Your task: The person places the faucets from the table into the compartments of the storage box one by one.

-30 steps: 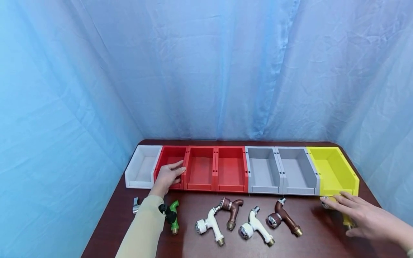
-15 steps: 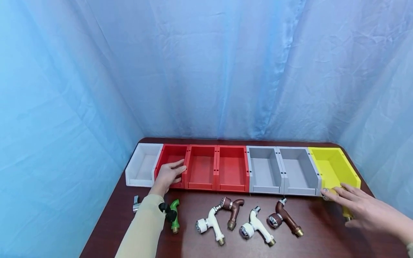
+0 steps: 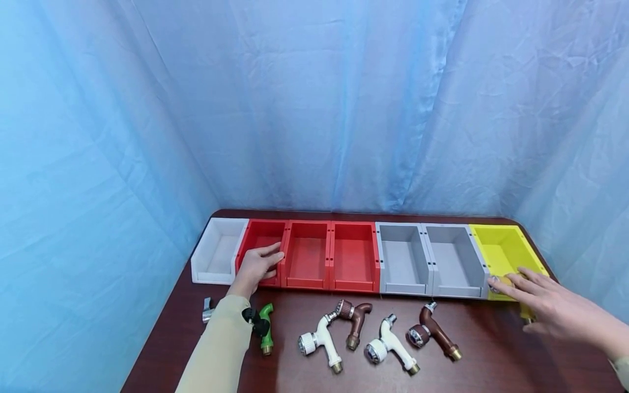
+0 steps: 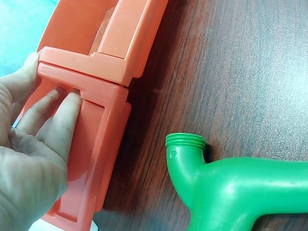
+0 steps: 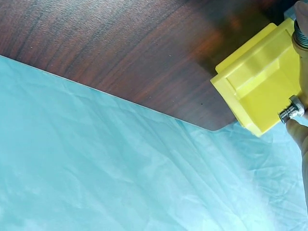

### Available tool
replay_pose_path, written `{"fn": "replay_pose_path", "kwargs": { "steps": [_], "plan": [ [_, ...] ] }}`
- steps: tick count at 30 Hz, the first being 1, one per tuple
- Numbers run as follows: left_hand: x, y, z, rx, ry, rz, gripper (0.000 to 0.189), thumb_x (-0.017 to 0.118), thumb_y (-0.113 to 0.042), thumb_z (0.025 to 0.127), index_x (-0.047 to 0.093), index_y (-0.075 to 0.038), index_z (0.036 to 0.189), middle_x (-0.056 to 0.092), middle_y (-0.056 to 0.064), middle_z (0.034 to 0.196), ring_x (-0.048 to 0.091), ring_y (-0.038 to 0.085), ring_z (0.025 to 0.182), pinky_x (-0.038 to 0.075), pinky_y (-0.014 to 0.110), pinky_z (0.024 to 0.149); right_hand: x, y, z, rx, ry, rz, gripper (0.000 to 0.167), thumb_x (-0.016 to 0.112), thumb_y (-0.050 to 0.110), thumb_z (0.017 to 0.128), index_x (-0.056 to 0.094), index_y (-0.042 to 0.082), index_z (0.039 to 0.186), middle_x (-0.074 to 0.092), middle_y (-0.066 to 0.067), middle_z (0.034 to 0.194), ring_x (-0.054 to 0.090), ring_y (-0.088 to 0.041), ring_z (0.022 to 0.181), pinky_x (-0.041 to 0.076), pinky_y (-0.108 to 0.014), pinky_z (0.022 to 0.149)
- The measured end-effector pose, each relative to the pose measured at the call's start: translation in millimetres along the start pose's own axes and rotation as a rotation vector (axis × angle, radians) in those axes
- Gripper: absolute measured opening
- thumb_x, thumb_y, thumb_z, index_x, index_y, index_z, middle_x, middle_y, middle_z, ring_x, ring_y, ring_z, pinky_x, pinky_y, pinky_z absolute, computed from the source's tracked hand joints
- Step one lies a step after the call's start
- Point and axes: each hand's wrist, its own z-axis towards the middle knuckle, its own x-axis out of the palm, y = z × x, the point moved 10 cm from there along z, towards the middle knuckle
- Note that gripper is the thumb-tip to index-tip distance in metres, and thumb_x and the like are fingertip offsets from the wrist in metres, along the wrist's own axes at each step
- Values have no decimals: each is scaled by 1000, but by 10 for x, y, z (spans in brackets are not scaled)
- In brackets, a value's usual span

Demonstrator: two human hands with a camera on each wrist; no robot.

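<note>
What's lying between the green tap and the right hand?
In the head view, a white tap, a brown tap, another white tap and another brown tap.

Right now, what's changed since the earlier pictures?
The right hand, still gripping the yellow tap, has moved toward the yellow bin; the tap now overlaps the bin's front in the head view. The left hand stays at the leftmost red bin; other taps are unmoved.
</note>
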Motion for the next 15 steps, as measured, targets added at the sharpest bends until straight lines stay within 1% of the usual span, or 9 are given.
{"fn": "replay_pose_path", "kwargs": {
  "steps": [5, 7, 9, 10, 11, 12, 13, 14, 15],
  "plan": [
    [1, -5, -5, 8, 0, 5, 59, 77, -30, 93, 57, -26, 148, 48, 14, 151, 49, 39, 134, 58, 43, 93, -19, -40, 39, -29, -28, 7, 111, 93, 38, 42, 58, 14, 145, 64, -9, 124, 50, -37, 114, 3, -19, 123],
    [-1, 0, -6, 5, -3, 3, 59, 77, -30, 92, 57, -26, 148, 48, 14, 151, 49, 39, 134, 58, 43, 93, -22, -61, 42, -33, -35, 14, 108, 91, 55, 52, 58, 14, 145, 64, -8, 123, 48, -36, 115, 3, -19, 123],
    [1, 2, -5, 5, -3, 0, 59, 77, -29, 93, 57, -26, 148, 48, 13, 151, 49, 39, 135, 58, 43, 92, -28, -80, 44, -37, -42, 27, 100, 78, 73, 67, 58, 13, 145, 64, -8, 123, 49, -37, 114, 3, -18, 123],
    [2, 3, -4, 4, -3, -2, 59, 77, -29, 93, 57, -26, 148, 48, 13, 150, 48, 39, 135, 59, 43, 92, -32, -86, 45, -39, -43, 27, 96, 68, 78, 75, 58, 13, 145, 64, -8, 123, 49, -37, 113, 3, -19, 123],
    [2, 3, -5, 3, -4, -3, 58, 77, -28, 93, 57, -26, 148, 48, 13, 150, 48, 39, 135, 59, 43, 92, -36, -94, 44, -41, -45, 27, 94, 62, 79, 79, 58, 13, 145, 64, -8, 123, 50, -37, 112, 3, -19, 123],
    [2, 2, -5, 1, -5, -3, 59, 77, -28, 93, 57, -26, 148, 48, 12, 150, 48, 38, 135, 59, 43, 92, -39, -99, 46, -45, -47, 28, 93, 61, 79, 80, 58, 12, 144, 64, -8, 123, 51, -37, 111, 4, -19, 123],
    [3, 0, -6, 1, -5, -2, 59, 77, -28, 93, 57, -26, 148, 48, 12, 150, 48, 38, 135, 59, 43, 92, -42, -105, 50, -47, -47, 34, 95, 69, 76, 75, 59, 12, 144, 64, -8, 123, 51, -37, 111, 4, -19, 123],
    [5, -4, -8, 1, -4, -2, 59, 77, -28, 93, 57, -26, 148, 48, 12, 150, 47, 38, 135, 59, 43, 92, -41, -113, 55, -49, -43, 38, 96, 72, 75, 74, 58, 11, 144, 64, -7, 123, 51, -37, 110, 4, -20, 123],
    [6, -9, -12, 4, -4, 1, 59, 77, -28, 93, 56, -26, 149, 48, 13, 150, 47, 39, 135, 59, 44, 92, -41, -122, 60, -46, -37, 41, 98, 78, 71, 69, 58, 11, 145, 63, -7, 124, 51, -37, 111, 4, -20, 123]
  ]
}}
